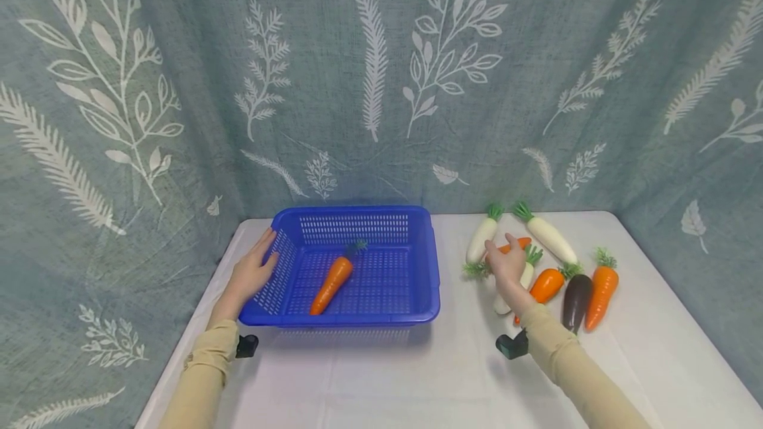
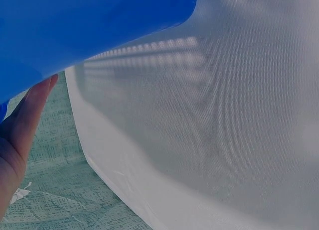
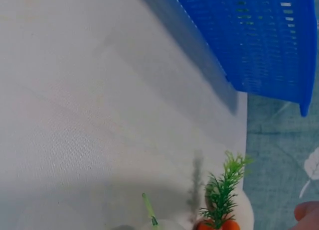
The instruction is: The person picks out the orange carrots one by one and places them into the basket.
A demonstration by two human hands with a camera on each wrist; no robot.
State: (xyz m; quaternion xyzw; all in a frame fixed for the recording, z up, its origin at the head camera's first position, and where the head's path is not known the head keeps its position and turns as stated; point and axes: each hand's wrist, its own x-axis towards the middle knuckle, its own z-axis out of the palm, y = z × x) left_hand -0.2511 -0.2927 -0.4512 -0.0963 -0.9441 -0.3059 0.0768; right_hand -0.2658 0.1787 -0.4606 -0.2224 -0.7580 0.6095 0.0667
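Note:
A blue perforated plastic basket point(image 1: 433, 263) stands left of the table's middle, with one orange carrot point(image 1: 332, 283) lying in it. My left hand point(image 1: 250, 277) touches the basket's left rim, fingers fairly straight; the left wrist view shows this hand point(image 2: 22, 125) beside the blue wall. Over the vegetables on the right, my right hand point(image 1: 509, 267) reaches with thumb and fingers spread above an orange carrot point(image 1: 523, 242). In the right wrist view a carrot's green leafy top point(image 3: 222, 195) shows near one fingertip point(image 3: 309, 212), apart from it. Contact with the carrot under the palm is hidden.
Around the right hand lie white radishes point(image 1: 551, 238) with green tops, more carrots point(image 1: 602, 296) and a dark eggplant point(image 1: 576, 296). A patterned green curtain point(image 1: 381, 85) encloses the white table point(image 1: 369, 382) at the back and sides.

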